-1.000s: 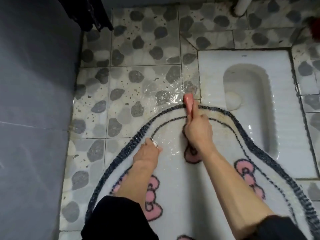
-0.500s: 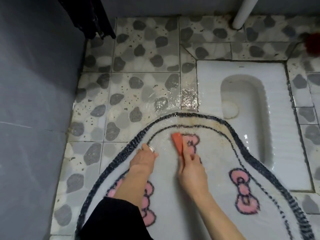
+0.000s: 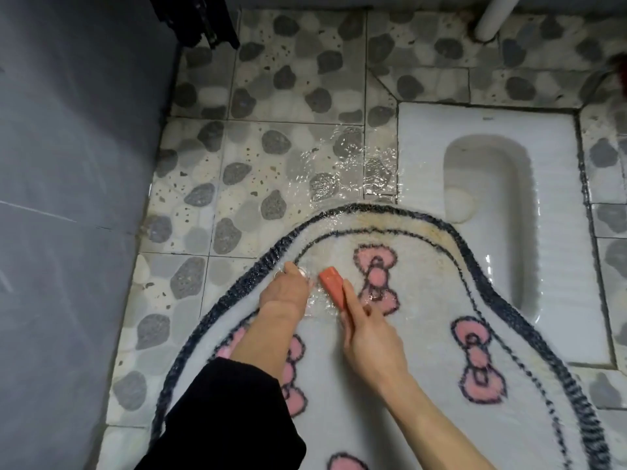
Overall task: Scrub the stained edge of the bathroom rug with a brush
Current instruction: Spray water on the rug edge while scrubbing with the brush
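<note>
Right hand [image 3: 369,337] grips brush [image 3: 334,288]; left hand [image 3: 286,291], released, presses flat on rug [image 3: 427,337]. Brush's long axis points away, tip leaning left.

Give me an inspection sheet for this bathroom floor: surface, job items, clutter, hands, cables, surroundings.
Surface: pebble-pattern floor tiles; wet patch just beyond the rug's far edge.
Job's things: rug lies flat, its right side over the toilet's edge; yellowish stain along its far edge; orange brush on the rug, short of the stain.
Clutter: red thing at the right edge, too blurred to name.
Hands: right hand grips the brush; left hand rests on the rug beside it, fingers unclear.
Cables: nothing seen.
Surroundings: grey wall on the left; squat toilet; white pipe; dark cloth hanging at the top.
</note>
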Tool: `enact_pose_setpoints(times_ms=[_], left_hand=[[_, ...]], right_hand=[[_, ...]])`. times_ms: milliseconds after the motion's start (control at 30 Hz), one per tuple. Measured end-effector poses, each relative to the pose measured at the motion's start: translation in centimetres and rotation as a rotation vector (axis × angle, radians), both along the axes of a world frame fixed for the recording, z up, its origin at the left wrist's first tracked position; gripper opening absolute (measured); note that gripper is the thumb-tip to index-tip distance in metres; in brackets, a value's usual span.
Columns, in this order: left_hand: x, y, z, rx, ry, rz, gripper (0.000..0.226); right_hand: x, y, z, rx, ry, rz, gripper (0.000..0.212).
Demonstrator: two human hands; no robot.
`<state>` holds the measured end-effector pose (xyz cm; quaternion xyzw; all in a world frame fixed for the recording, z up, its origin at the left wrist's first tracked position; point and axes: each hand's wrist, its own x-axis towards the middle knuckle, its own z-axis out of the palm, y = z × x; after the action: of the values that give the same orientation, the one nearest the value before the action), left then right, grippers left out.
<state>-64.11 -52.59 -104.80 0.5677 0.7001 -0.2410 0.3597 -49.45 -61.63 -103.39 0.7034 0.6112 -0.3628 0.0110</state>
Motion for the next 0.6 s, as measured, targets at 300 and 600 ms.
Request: enact_pose_setpoints(times_ms=[300,600], left_hand=[[-0.5,0.2,-0.7,-0.007,-0.049,0.056,0.047],[-0.3,0.4,-0.6,-0.026,-0.057,0.046,0.045]], right_hand=[[-1.6,10.0,-1.4,0.125,-0.014,-0.079,0.056],[-2.4,11.4,-1.9,0.129,-0.102,0.002,0.053]])
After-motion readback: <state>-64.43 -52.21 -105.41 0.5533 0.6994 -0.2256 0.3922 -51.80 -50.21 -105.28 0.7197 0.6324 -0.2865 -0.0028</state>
